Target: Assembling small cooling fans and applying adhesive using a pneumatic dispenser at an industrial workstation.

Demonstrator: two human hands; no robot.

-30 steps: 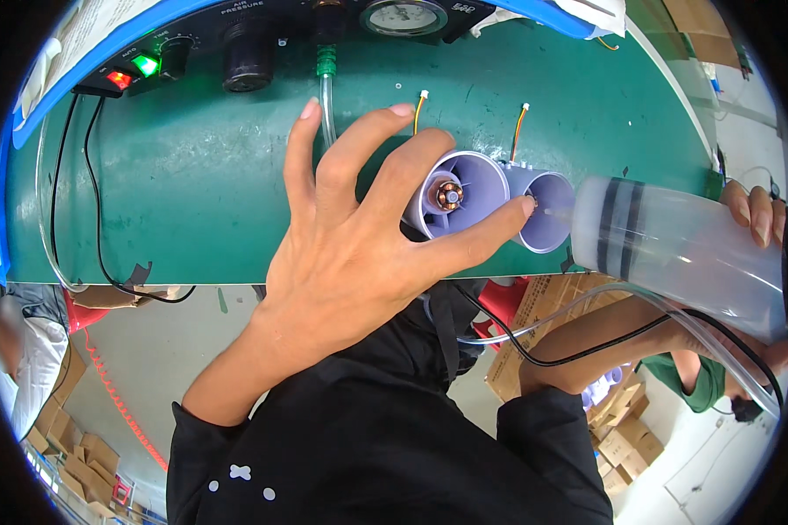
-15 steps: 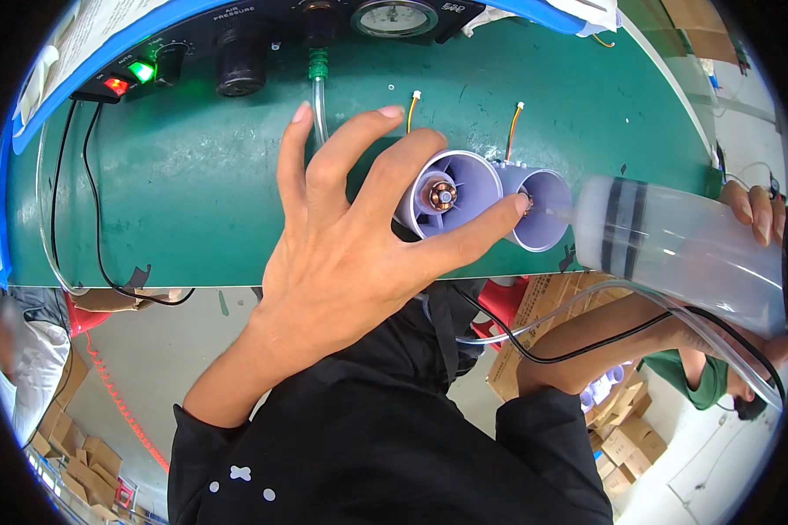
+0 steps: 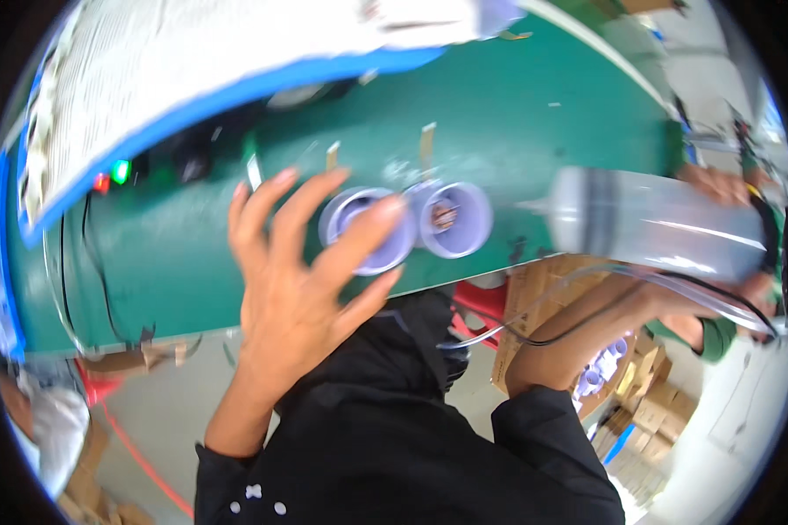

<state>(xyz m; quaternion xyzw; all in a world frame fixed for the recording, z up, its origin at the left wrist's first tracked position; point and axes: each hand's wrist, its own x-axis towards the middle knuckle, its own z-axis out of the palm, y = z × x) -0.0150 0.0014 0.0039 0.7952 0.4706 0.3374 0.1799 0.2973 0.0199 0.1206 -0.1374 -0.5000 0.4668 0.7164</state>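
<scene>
Two joined lilac plastic cylinders stand upright on the green bench, open ends up. Over the left cylinder reaches my left hand, its fingers spread, with the index finger across the opening and the thumb by the near rim. Whether it touches the rim is unclear. Inside the right cylinder a copper-coloured motor core shows. My right hand grips a large translucent dispensing syringe lying sideways. Its nozzle points left, a gap away from the right cylinder.
Short wires with white connectors stick out behind the cylinders. At the back left stands a control box with lit switches, partly under papers. A clear hose and black cable trail from the syringe. Below the bench is a carton of lilac parts.
My view has shifted and blurred. The syringe nozzle has come out of the right cylinder, leaving a gap. My left hand's thumb and index finger have moved off the right cylinder toward the left one.
</scene>
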